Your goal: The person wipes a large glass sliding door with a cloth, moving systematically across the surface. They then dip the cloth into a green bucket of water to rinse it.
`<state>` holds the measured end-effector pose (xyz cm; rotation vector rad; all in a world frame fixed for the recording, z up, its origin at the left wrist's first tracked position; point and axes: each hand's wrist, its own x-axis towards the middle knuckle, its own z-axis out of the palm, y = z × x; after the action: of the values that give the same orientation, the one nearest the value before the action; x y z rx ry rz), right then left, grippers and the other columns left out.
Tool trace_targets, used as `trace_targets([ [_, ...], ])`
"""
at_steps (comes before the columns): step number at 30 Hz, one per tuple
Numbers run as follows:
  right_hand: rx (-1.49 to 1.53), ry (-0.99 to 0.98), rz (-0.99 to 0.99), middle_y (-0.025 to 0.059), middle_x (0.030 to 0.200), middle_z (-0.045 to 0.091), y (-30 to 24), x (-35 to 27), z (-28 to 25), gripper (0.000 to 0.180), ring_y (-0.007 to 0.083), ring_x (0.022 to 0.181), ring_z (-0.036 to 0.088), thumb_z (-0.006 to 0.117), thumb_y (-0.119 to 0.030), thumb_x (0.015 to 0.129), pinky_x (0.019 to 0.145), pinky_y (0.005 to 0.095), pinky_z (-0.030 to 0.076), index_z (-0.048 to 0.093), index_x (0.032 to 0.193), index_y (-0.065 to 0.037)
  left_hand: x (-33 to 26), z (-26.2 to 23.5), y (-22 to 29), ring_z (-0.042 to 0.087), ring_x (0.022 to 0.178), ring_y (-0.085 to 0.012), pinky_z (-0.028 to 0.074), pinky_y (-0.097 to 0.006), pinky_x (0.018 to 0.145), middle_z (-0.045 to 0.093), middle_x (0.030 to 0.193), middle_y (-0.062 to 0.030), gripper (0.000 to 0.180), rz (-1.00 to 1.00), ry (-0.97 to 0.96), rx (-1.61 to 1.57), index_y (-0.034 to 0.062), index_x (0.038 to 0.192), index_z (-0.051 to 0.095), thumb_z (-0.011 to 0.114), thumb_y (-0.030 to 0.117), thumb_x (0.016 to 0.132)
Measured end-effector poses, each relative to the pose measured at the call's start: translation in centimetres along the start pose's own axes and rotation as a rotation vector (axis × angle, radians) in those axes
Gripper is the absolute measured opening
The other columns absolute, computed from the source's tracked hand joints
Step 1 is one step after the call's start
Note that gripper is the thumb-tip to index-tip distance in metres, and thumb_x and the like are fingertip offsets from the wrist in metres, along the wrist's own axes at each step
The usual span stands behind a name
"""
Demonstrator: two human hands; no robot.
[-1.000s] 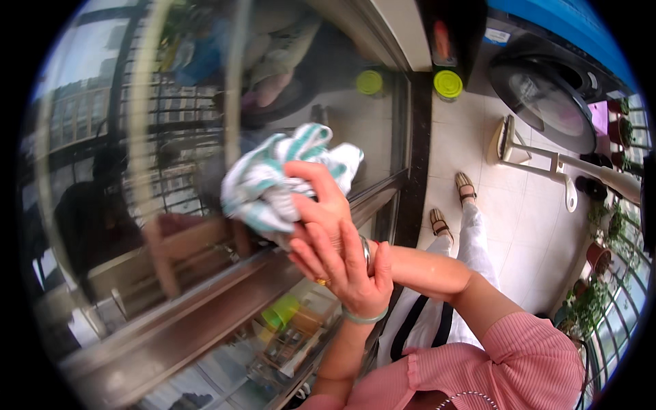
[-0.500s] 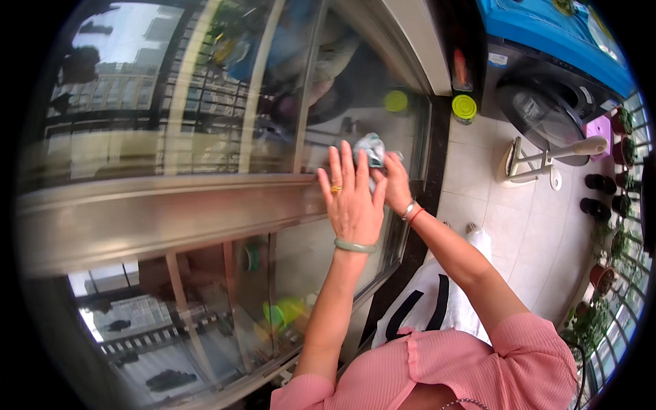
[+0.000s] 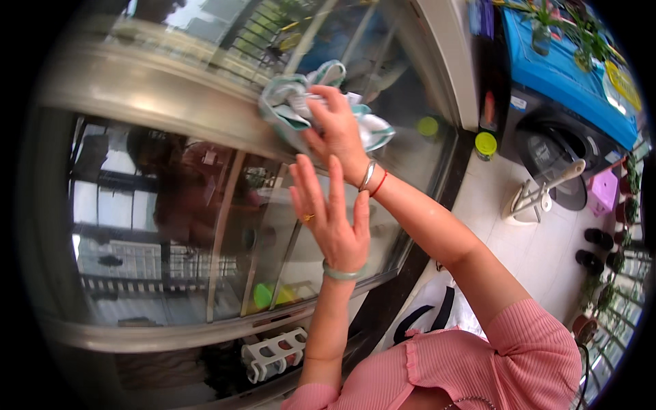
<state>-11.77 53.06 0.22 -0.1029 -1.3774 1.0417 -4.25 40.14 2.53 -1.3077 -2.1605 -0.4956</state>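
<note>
My right hand (image 3: 336,130) presses a white cloth with green edging (image 3: 376,133) against the sliding glass door, its fingers bent over the bunched fabric. The cloth lies partly over the metal door frame (image 3: 171,102) and partly over the upper glass. Just below, my left hand (image 3: 333,217), wearing a ring and a green bangle, has its fingers stretched out and holds nothing. Its palm faces the lower glass pane (image 3: 184,205); whether it touches the glass I cannot tell. Reflections of railings and buildings show in both panes.
To the right stands a dark washing machine (image 3: 547,126) under a blue cover (image 3: 560,68), its round door open. On the tiled floor are a green-lidded jar (image 3: 485,145), a white long-handled tool (image 3: 526,205), a pink stool (image 3: 603,191) and dark slippers (image 3: 598,239). A white rack (image 3: 273,353) sits lower left.
My right hand has moved up and left from beside my left hand, and the cloth is spread wider. My left hand has dropped slightly. The whole view has shifted and turned.
</note>
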Motion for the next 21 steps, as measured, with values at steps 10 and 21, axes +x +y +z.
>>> trace_targets([
  [10,-0.1,-0.132,0.404,0.0132,0.105,0.057,3.0,-13.9,-5.4,0.023,0.03,0.089,0.06,0.062,-0.01,0.087,0.075,0.0364,0.05,0.057,0.107,0.0,-5.0,-0.1,0.7,0.013,0.149,-0.0381,0.013,-0.059,0.115,0.017,0.161,-0.0163,0.064,-0.155,-0.239,0.077,0.017,0.153,0.033,0.055,0.039,0.097],
  [21,0.359,-0.061,-0.327,0.0209,0.124,0.05,-15.8,4.5,8.5,0.032,0.0405,0.109,0.05,0.066,0.002,0.07,0.092,0.0448,0.046,0.058,0.101,-0.002,-0.3,-12.3,-1.3,0.017,0.146,-0.0437,0.018,-0.052,0.116,0.019,0.159,-0.0222,0.058,-0.038,0.233,0.159,0.0044,0.149,0.036,0.053,0.03,0.099],
])
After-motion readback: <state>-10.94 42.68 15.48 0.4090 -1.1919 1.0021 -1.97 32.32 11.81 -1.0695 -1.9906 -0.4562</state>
